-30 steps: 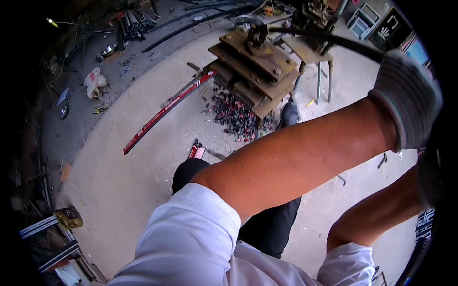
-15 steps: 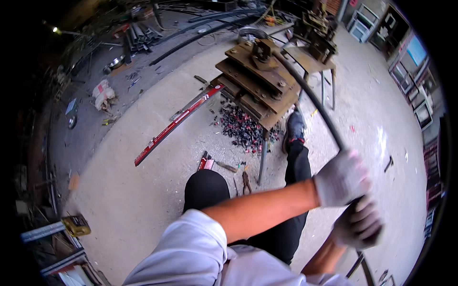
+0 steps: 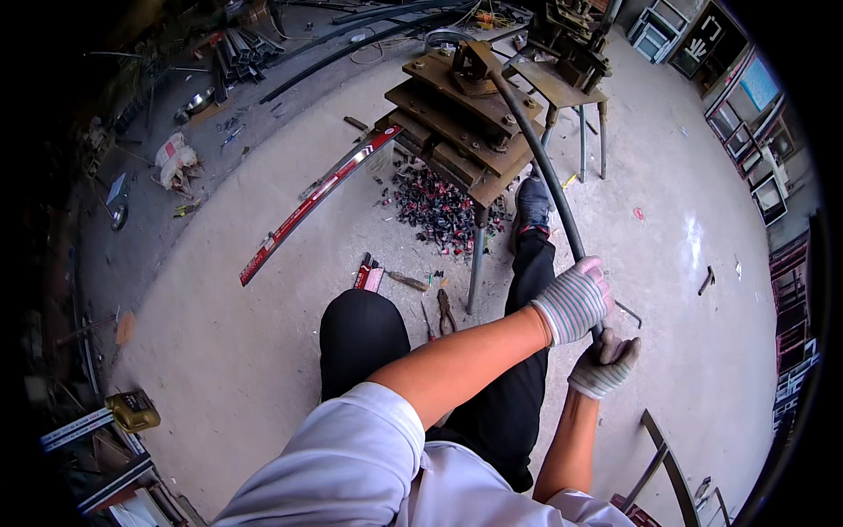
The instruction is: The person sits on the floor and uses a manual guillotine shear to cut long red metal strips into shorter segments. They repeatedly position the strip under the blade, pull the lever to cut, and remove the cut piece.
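Gripping a long dark lever bar (image 3: pixel 546 171), the person stands over a rusty steel press (image 3: pixel 457 110) on a concrete floor (image 3: pixel 263 351). The left hand (image 3: pixel 575 300), in a striped knit glove, has its fingers wrapped tight around the bar's near end. The right hand (image 3: pixel 606 362), in a grey glove, is clamped on the same bar just below the left, the two gloves touching.

The bar is a round, black, smooth tube with a dull sheen. It rises from the hands away toward the press, bowed in the wide view, and meets a rusty bracket on top of the stacked plates. The press is built of several thick brown plates held with bolts and stands on thin steel legs. The bar's far end sits on the press's top; its near end lies in the gloves, above the person's right leg, at right of centre in the view.

A long red strip (image 3: pixel 316 204) leans from the press's left side down to the floor. A heap of small red and dark offcuts (image 3: pixel 435 206) lies under the press. Pliers (image 3: pixel 445 309) and a screwdriver (image 3: pixel 408 281) lie on the floor near the person's left knee.
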A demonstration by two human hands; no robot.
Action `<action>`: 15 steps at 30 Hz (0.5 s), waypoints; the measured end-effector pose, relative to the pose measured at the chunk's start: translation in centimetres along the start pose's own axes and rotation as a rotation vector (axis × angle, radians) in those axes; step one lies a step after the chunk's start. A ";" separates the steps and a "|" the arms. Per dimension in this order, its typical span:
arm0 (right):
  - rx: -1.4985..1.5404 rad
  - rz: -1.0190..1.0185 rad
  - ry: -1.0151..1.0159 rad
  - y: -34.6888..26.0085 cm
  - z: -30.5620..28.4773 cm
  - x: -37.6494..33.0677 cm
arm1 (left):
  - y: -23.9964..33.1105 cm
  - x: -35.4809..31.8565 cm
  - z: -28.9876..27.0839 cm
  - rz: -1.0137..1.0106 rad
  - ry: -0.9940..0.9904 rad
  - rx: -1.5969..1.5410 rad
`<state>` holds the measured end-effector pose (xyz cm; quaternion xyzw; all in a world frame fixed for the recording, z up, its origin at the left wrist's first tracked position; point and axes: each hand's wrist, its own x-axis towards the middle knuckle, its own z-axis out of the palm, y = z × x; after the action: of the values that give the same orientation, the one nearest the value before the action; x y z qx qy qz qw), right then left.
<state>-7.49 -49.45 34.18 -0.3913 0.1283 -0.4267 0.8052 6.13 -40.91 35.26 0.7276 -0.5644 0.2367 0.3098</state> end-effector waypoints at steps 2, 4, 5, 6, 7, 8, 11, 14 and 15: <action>-0.037 -0.053 0.197 0.4 -0.9 1.0 | 0.3 0.3 -0.7 -0.013 -0.036 0.002; -0.065 -0.120 0.280 0.7 -2.6 3.5 | 0.5 0.5 -1.5 -0.022 -0.071 -0.075; -0.149 -0.112 0.375 0.5 -3.8 5.1 | 0.8 0.5 -2.0 -0.011 0.019 -0.114; -0.225 -0.122 0.384 0.2 -4.9 7.0 | 0.9 0.2 -2.6 -0.011 0.080 -0.149; -0.299 -0.131 0.391 -0.2 -5.9 9.2 | 0.9 -0.1 -3.4 -0.015 0.103 -0.177; -0.439 -0.158 0.463 -0.8 -6.5 11.7 | 0.6 -0.8 -4.4 -0.012 0.080 -0.163; -0.700 -0.170 0.618 -3.2 -7.0 19.9 | -1.6 -3.8 -8.3 -0.143 0.021 -0.090; -0.207 -0.195 0.554 -4.9 -7.2 26.0 | -6.8 -8.6 -13.4 -0.347 0.091 -0.047; -0.202 -0.166 0.540 -4.6 -7.5 26.7 | -8.7 -10.5 -15.2 -0.397 0.190 -0.010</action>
<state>1.81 -75.89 35.99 -0.3510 0.3470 -0.5647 0.6614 12.03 -21.39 36.93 0.7973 -0.3794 0.2358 0.4059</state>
